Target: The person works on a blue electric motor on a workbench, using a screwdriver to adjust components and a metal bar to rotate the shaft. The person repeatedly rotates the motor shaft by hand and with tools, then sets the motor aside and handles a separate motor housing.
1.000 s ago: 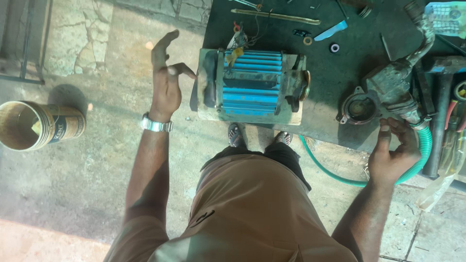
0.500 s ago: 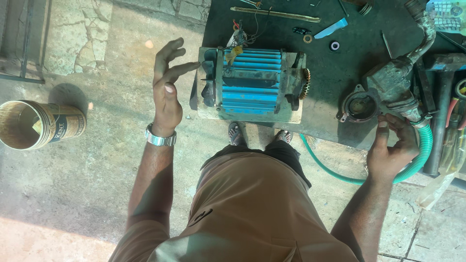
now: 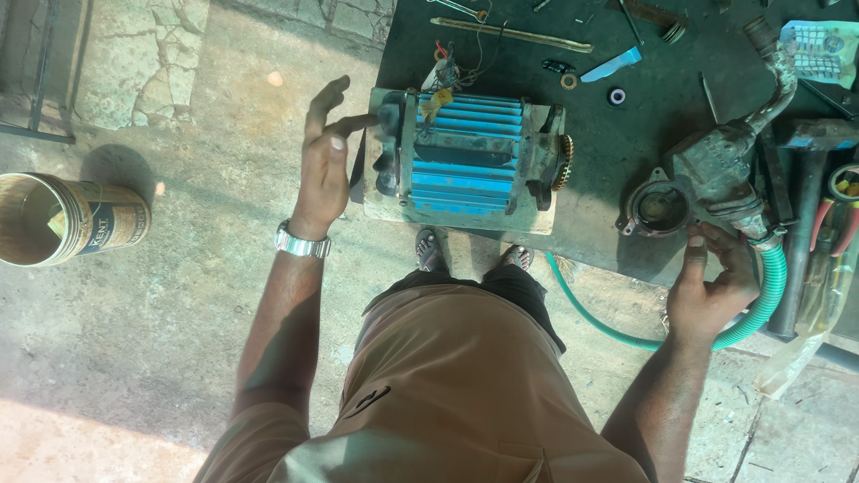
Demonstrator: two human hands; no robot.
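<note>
— Cracked concrete floor (image 3: 179, 295) below, dark green workbench (image 3: 626, 134) at the top. What has changed in the last second?

— His left hand (image 3: 324, 170) has moved in toward the blue ribbed electric motor (image 3: 470, 165), which lies on its side on a pale board at the bench's near-left corner. A second ago the hand hung out over the floor with curled fingers; now they are stretched out and loosely spread, the forefinger tip touching or just short of the motor's dark end cover. Nothing is gripped.

— And the other hand?

— His right hand (image 3: 711, 291) has hardly shifted. Its fingers curl open around the base of the grimy grey cast pump body (image 3: 725, 179), just where the green corrugated hose (image 3: 761, 304) joins; resting there, not clamping, as far as I can tell.

— Anything crowding them?

— A round grey flanged cover (image 3: 658, 207) sits between motor and pump. Hammer and pliers lie at the far right edge. Small washers and a long metal strip (image 3: 510, 34) lie behind the motor. An open tin can (image 3: 63, 219) stands well apart on the floor.
</note>
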